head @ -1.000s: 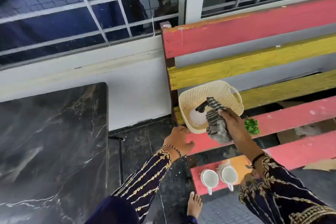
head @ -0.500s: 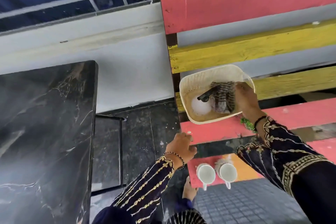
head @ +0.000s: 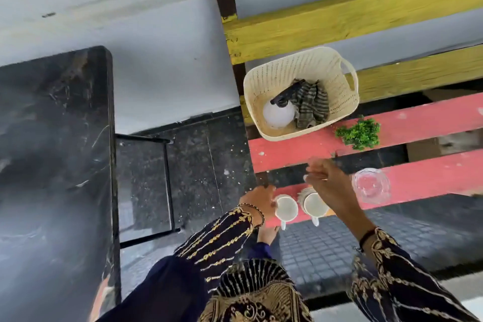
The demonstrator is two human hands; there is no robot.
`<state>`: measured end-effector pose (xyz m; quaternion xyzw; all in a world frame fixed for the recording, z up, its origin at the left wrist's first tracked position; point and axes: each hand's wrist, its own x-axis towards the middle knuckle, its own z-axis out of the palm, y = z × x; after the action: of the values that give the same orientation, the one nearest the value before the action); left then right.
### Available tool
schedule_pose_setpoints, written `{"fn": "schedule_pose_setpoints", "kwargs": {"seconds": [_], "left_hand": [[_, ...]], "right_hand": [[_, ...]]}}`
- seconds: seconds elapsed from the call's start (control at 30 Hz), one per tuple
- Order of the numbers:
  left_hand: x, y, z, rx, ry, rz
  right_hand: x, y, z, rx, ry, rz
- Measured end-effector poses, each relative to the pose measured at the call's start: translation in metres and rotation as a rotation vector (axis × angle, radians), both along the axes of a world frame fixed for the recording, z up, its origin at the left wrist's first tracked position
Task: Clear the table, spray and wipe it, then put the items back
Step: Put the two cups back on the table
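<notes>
While cloth and spray bottle sit in basket, left hand abuts cup; right hand blurred; both grips unreadable.

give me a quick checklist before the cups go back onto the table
1. Spray bottle and cloth stowed in basket: ok.
2. Table dry: cannot tell, surface blurred.
3. Left cup and right cup upright on bench: ok.
4. Left hand gripping left cup: cannot tell; it meets the cup, fingers hidden.
5. Right hand free: ok, over right cup, holding nothing.
6. Glass dish and green sprig apart from the cups: ok.
</notes>
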<state>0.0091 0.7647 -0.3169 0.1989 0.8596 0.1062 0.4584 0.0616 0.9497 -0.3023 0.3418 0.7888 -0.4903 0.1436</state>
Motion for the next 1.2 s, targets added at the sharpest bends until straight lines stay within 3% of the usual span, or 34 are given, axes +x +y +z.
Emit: {"fn": "schedule_pose_setpoints", "kwargs": {"seconds": [0.17, 0.27, 0.43, 0.63, 0.97, 1.2], "left_hand": [[0.016, 0.002, -0.023, -0.031, 0.012, 0.005], [0.020, 0.007, -0.035, -0.019, 0.011, -0.004], [0.022, 0.012, -0.043, 0.047, 0.033, 0.021], [0.013, -0.002, -0.014, 0.043, 0.079, 0.041], [-0.006, -0.116, 0.097, 0.236, 0.210, 0.456], [0.000, -0.262, 0.178, 0.381, 0.344, 0.752]], "right_hand": [[0.045, -0.017, -0.044, 0.227, -0.219, 0.332], [0.057, -0.020, -0.063, 0.279, -0.313, 0.376], [0.062, -0.021, -0.079, 0.297, -0.203, 0.362], [0.050, -0.027, -0.053, 0.320, -0.135, 0.358], [0.011, -0.099, 0.057, 0.329, 0.143, 0.397], [-0.015, -0.234, 0.147, 0.358, 0.324, 0.535]]}}
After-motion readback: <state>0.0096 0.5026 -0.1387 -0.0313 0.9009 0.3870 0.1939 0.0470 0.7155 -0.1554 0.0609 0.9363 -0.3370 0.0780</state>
